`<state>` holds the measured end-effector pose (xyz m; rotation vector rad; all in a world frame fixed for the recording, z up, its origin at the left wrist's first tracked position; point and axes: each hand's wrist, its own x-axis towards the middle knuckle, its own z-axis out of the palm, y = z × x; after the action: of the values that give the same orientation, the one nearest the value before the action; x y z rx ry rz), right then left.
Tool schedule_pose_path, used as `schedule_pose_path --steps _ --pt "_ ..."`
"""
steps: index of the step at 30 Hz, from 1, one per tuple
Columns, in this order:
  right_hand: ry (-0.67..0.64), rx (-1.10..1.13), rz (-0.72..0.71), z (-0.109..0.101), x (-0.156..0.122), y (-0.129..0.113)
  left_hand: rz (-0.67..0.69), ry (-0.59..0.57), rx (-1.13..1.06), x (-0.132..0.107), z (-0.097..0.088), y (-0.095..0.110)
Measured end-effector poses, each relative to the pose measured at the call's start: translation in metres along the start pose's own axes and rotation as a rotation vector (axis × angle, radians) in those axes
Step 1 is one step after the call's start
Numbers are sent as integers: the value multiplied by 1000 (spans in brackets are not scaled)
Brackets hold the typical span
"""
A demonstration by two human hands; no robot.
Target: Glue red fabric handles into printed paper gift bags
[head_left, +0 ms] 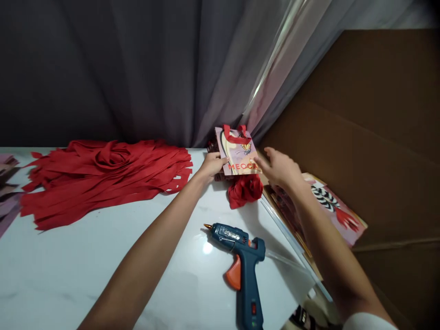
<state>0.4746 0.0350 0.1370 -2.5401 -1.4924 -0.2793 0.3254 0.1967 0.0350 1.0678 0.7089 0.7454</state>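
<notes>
A small pink paper gift bag point(240, 153), printed with a butterfly and the word MECCA and fitted with red ribbon handles, is at the far side of the table. My left hand point(212, 165) grips it by the left edge, thumb on the front. My right hand point(280, 167) is at the bag's right edge; its thumb tip meets the lower right corner while the index finger stands apart. Just below the bag lies a bunch of red ribbon point(245, 190). Nearer me, a blue glue gun point(237, 247) with an orange trigger rests on its side, nozzle to the left.
Many red ribbon strips point(110, 174) are heaped on the white table point(165, 284) at the left. Pink printed pieces point(8, 188) sit at the left edge. Beyond the table's right edge are a printed bag point(338, 208) and a large cardboard sheet point(385, 128). Grey curtains point(137, 68) hang behind.
</notes>
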Motion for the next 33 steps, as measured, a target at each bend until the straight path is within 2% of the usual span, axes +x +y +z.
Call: schedule_pose_path --steps 2,4,7,10,13,15,17,20,22,25,29,33 --pt "-153 70 75 33 6 10 -20 24 -16 4 4 -11" --pt "-197 219 71 58 11 20 -24 12 -35 7 5 -17" --pt "-146 396 112 77 16 33 6 -45 -47 9 6 -16" --pt "-3 453 132 78 21 39 83 -52 -16 9 6 -13" --pt "151 439 25 77 26 38 300 112 252 8 5 -17" --pt "114 369 -2 80 28 35 450 198 561 7 4 -23" --pt "39 224 33 83 31 30 523 132 841 5 2 -29" --pt "19 80 32 87 43 16 513 -47 1099 0 1 -31" --pt "-31 127 -62 89 62 1 477 -96 1168 -3 1 -28" --pt "-143 188 -188 94 105 -27 454 -119 1197 -7 0 -23" --pt "-159 167 -166 106 166 -61 453 -141 1202 -10 -3 -20" --pt "-178 159 -106 119 208 -78 433 -163 1218 -11 -4 -21"
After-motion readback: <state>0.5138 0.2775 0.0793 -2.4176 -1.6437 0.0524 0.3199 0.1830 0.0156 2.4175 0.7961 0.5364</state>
